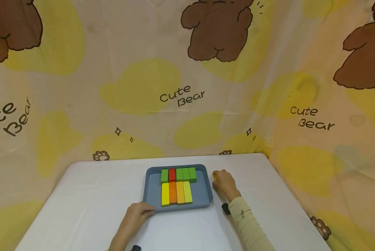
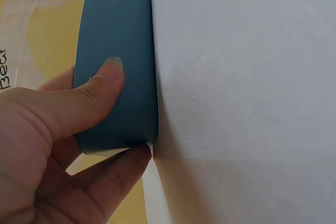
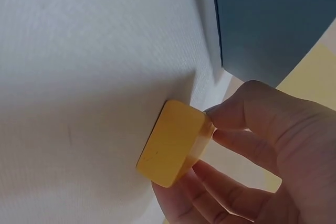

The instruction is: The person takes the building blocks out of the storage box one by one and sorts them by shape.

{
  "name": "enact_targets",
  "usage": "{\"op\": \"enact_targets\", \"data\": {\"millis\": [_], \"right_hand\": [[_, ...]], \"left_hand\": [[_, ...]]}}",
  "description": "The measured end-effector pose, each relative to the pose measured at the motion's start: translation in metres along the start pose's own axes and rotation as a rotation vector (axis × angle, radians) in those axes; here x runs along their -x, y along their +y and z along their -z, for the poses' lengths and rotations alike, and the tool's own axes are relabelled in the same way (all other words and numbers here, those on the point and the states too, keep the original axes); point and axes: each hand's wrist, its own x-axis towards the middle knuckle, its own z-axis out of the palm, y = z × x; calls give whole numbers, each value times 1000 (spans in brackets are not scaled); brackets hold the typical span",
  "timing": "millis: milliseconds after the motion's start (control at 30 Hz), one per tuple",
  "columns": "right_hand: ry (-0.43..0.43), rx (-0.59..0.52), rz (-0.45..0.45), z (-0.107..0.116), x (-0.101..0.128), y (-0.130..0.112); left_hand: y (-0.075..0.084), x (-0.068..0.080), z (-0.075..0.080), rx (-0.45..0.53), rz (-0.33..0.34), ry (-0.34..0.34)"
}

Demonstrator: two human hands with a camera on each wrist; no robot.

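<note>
**White tabletop, bear-print backdrop**

White table (image 1: 80, 195) stands before a "Cute Bear" cloth (image 1: 181, 96). Left hand (image 1: 136, 215) pinches the blue tray (image 1: 206, 181) at its near-left corner. Right hand (image 1: 225, 183) pinches a yellow block (image 3: 173, 142) on the table, just right of the tray.

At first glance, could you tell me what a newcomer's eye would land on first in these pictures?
Probably the blue tray at the middle of the white table, filled with two rows of blocks in green, red, yellow and orange. The left hand grips the tray's near left corner, while the right hand pinches a yellow block on the table just right of the tray. Behind hangs a bear-print cloth.
</note>
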Motion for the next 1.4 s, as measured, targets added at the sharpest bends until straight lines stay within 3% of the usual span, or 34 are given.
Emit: {"op": "enact_targets", "data": {"millis": [267,633,1000,1400], "right_hand": [[10,-14,-9,0,1,0],[218,-56,99,20,20,-30],[182,-68,162,22,37,-66],[115,-64,220,-6,47,-95]], "left_hand": [[0,0,1,-4,-4,-6],[-1,-2,-1,3,13,-2],[1,0,1,0,29,3],[-1,0,0,8,49,-23]]}}
